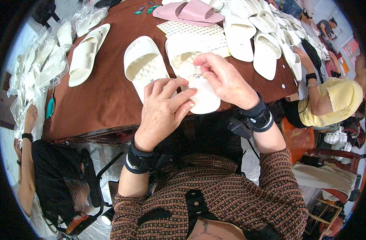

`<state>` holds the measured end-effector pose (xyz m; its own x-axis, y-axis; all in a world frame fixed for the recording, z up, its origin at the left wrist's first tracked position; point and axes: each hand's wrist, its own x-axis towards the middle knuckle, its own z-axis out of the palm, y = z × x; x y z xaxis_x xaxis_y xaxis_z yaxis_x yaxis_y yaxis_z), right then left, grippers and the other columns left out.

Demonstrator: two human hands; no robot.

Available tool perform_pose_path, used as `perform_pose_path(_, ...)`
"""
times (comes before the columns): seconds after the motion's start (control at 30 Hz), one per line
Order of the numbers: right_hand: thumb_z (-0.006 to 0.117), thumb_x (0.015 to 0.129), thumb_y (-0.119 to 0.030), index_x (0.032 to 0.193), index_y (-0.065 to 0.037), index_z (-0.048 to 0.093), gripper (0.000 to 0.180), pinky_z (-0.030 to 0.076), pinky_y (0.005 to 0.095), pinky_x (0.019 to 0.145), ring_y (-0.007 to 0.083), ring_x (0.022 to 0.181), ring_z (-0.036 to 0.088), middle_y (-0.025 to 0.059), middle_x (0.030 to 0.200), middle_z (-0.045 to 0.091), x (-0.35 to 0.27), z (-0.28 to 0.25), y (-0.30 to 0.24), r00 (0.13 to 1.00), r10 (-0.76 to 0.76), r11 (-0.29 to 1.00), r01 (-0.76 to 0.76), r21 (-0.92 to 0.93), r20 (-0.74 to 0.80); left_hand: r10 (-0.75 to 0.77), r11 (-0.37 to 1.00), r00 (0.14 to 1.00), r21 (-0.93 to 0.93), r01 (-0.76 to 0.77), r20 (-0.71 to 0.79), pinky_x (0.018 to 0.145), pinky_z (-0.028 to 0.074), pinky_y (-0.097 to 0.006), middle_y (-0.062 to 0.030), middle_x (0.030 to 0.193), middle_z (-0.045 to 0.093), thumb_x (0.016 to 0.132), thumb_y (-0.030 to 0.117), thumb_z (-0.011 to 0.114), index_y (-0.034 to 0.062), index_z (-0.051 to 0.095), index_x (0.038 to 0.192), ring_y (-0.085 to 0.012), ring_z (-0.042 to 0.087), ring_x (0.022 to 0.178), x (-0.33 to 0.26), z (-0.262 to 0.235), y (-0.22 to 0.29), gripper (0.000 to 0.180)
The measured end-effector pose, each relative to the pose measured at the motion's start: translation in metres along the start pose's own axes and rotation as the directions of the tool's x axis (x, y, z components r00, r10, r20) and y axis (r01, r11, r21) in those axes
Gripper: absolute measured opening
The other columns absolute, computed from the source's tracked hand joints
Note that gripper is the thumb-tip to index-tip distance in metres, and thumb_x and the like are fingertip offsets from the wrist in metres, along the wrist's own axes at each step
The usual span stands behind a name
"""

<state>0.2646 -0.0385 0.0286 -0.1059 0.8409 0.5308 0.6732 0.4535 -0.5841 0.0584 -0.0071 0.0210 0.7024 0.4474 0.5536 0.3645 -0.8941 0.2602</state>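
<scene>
Right hand (225,78) rests on a white slipper (199,86) at the near edge of the brown table (107,96), thumb and forefinger pinched together over a small round sticker (197,76) on the insole. Whether the tips actually grip the sticker or only press it, can't tell, it's too small. Left hand (165,106) lies over the near side of the same slipper, fingers loosely curled, fingertips touching it; what's under the palm is hidden. Slipper's heel end is covered by both hands, and its toe end runs under a sheet of small stickers (191,30).

A second white slipper (145,66) lies just beside it to the left, its near end partly hidden by the left hand. A third white slipper (85,54) sits further left, well apart. Pink slippers (191,11) are at the far edge, cut off by the frame top. A row of more white slippers (265,44) runs along the right, overlapping each other, count unclear.

Clear plastic bags (39,64) pile up at the left rim, contents hard to make out through glare and fisheye bend. A person in a yellow top (335,102) sits at right with a hand on the table edge. Another person's arm (27,160) shows at lower left, mostly cut off.
</scene>
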Motion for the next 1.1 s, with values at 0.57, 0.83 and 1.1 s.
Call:
perform_pose_path(0.57,0.051,0.086,0.0,0.109,-0.001,0.053,0.023,0.049,0.0331,0.071,0.024,0.08,0.059,0.0149,0.093,0.058,0.004,0.004,0.003,0.998,-0.054,0.997,0.056,-0.057,0.031,-0.011,1.0,1.0,0.013,0.011,0.01,0.092,0.037,-0.041,-0.0003,0.113,0.06,0.079,0.021,0.068,0.0172,0.068,0.104,-0.0246,0.052,0.105,0.0,0.0,0.001,0.025)
perform_pose_path(0.83,0.051,0.086,0.002,0.109,-0.001,0.053,0.023,0.042,0.0215,0.063,0.0058,0.071,0.047,0.0018,0.081,0.052,0.002,-0.015,-0.009,0.987,0.15,0.973,-0.159,0.169,0.062,-0.007,1.0,1.0,0.015,0.007,0.013,0.093,0.037,-0.04,-0.0003,0.113,0.06,0.078,0.02,0.068,0.0165,0.068,0.104,-0.0248,0.052,0.105,-0.001,-0.001,0.0,0.026)
perform_pose_path(1.1,0.052,0.084,0.0,0.106,-0.001,0.052,0.022,0.046,0.0288,0.066,0.0138,0.072,0.051,0.0047,0.079,0.051,-0.005,-0.02,0.004,0.963,0.117,0.989,-0.135,0.058,0.242,-0.007,1.0,1.0,0.01,0.007,0.011,0.093,0.037,-0.04,-0.0004,0.113,0.06,0.078,0.02,0.068,0.0166,0.068,0.104,-0.0246,0.052,0.105,0.0,0.0,0.001,0.026)
